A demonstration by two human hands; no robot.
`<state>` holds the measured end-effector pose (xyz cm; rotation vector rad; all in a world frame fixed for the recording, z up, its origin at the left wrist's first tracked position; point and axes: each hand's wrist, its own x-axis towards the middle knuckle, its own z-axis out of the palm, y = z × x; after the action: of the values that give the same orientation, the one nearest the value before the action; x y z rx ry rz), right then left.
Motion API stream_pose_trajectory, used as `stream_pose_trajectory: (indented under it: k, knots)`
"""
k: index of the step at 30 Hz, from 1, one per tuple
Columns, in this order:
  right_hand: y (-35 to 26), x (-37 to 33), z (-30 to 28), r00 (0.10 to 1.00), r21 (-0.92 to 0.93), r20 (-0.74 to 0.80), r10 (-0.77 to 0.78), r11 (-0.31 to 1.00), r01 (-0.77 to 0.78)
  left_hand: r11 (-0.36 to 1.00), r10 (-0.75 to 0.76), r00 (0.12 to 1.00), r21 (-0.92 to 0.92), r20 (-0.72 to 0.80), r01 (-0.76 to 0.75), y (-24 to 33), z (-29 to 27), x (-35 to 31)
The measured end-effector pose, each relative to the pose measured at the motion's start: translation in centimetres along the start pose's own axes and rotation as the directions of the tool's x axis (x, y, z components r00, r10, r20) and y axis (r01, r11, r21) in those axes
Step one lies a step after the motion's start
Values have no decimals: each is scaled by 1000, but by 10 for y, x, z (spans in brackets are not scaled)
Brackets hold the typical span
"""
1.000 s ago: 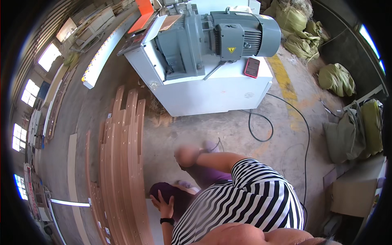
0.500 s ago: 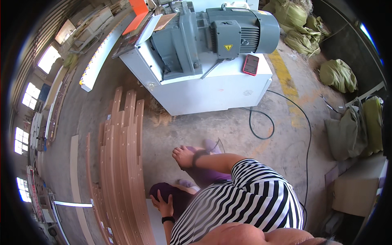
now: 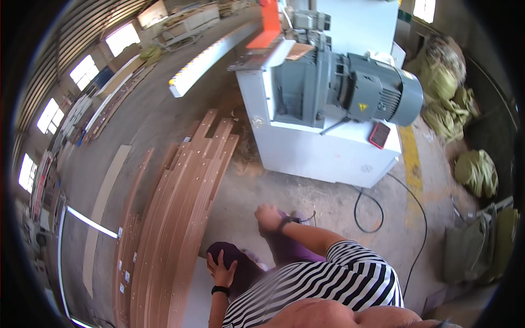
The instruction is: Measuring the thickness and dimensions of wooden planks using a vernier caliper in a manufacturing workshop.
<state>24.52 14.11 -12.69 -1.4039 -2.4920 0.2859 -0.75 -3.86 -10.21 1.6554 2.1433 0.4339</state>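
My left hand [image 3: 220,269] rests on my left knee, its fingers spread over dark purple trousers [image 3: 243,268]; it holds nothing. Over the other knee lies my right hand [image 3: 268,218], whose fingers are smeared by motion, so their closure is unclear. Both wrists wear dark bands. Close by on the left is a stack of long brown boards [image 3: 186,202] with small light spots. Ahead stands a white machine base [image 3: 322,158] carrying a grey electric motor [image 3: 377,90]. A phone in a red case [image 3: 379,135] lies on top of the base.
A dark cable [image 3: 355,210] loops on the concrete floor right of my knees. Several green sacks [image 3: 476,172] sit along the right side. Left of the boards lie a pale strip [image 3: 104,202] and a white metal frame [image 3: 63,257]. A white beam [image 3: 205,63] juts from the machine.
The view has swung left and up, so the machine and boards appear shifted right in the picture. My left hand stays on its knee; the right hand remains at the other knee, now blurred.
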Motion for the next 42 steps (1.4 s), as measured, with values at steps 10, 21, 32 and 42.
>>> stream_pose_trajectory:
  k: [10,21,32,42]
  knots:
    - [-6,-9,2,995,-34,52,-89,995,90,996,-42,998,-72,52,46,3,-9,-5]
    - [-1,1,16,974,-59,-38,-223,973,221,998,-37,998,-43,55,39,10,-16,-4]
    - [-6,2,8,992,-64,81,-95,993,100,998,-42,997,-51,72,46,3,-14,-3]
    - [-4,2,11,992,-47,83,-94,994,98,997,-39,997,-63,61,43,3,-13,-2]
